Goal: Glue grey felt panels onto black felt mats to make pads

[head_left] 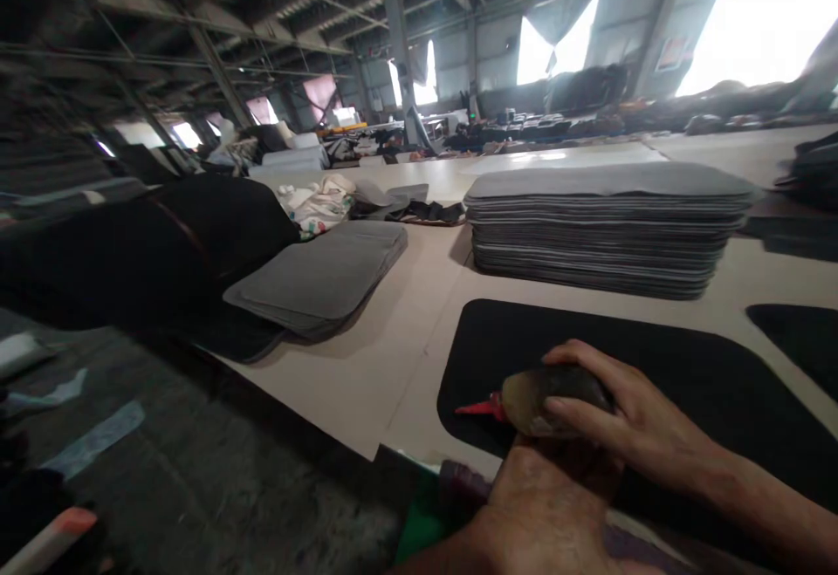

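The right hand (pixel 612 405) grasps a rounded, yellowish-brown squeeze bottle (pixel 532 402) with a red tapered nozzle (pixel 483 407), held sideways above a flat black round-cornered sheet (pixel 524 335) on the cream tabletop (pixel 357 392). The left hand (pixel 546 496) is just below the bottle; its fingers are hidden, so I cannot tell their grip.

I have room over the table (pixel 401 339) between bottle (pixel 529 402) and low pile (pixel 320 274), the tall stack (pixel 595 235) blocking farther back.
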Tool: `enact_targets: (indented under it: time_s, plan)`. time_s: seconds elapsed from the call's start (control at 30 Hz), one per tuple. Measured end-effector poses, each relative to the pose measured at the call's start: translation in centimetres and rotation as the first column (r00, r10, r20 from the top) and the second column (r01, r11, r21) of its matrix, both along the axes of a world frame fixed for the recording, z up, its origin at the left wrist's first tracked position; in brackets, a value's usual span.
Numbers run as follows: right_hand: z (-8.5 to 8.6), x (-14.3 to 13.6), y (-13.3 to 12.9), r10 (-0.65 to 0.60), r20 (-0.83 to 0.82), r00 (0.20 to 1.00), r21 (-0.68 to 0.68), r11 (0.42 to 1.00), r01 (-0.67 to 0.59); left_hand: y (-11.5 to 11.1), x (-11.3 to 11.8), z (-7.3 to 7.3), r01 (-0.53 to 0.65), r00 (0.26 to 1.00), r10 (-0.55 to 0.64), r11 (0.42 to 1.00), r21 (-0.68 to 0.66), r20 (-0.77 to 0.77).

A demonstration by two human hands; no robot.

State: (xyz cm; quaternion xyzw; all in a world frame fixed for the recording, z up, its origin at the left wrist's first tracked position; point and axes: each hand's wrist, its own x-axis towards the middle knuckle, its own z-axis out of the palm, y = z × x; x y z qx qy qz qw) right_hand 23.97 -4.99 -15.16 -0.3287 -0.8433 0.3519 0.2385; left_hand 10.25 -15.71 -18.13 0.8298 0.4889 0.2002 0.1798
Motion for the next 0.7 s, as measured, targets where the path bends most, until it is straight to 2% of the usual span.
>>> enact_targets:
  time_s: [0.1,0.2,0.3,0.53,0.7]
  plan:
    - [-0.4,-0.8,0.1,0.030,0.013,0.999,0.027,0.999,-0.030,-0.1,0.0,-0.7,0.008,0.996,-0.003,0.998,-0.062,0.089]
    - [-0.5,-1.3,0.3,0.028,0.017,0.999,0.015,0.999,-0.029,0.0,0.2,-1.5,0.003,0.996,0.003,0.998,-0.070,0.093]
    - [-0.4,-1.7,0.4,0.016,0.018,1.000,0.007,1.000,-0.016,0.2,0.3,-1.8,0.003,0.997,0.001,0.999,-0.050,0.073]
    - [0.5,-2.4,0.8,0.038,0.046,0.998,0.044,0.998,-0.040,0.3,0.2,-1.2,-0.002,0.999,0.004,0.999,0.044,-0.049]
    - [1.8,-3.2,1.0,0.109,0.099,0.989,0.143,0.982,-0.123,0.7,0.6,-2.6,0.000,0.998,0.001,1.000,0.018,-0.064]
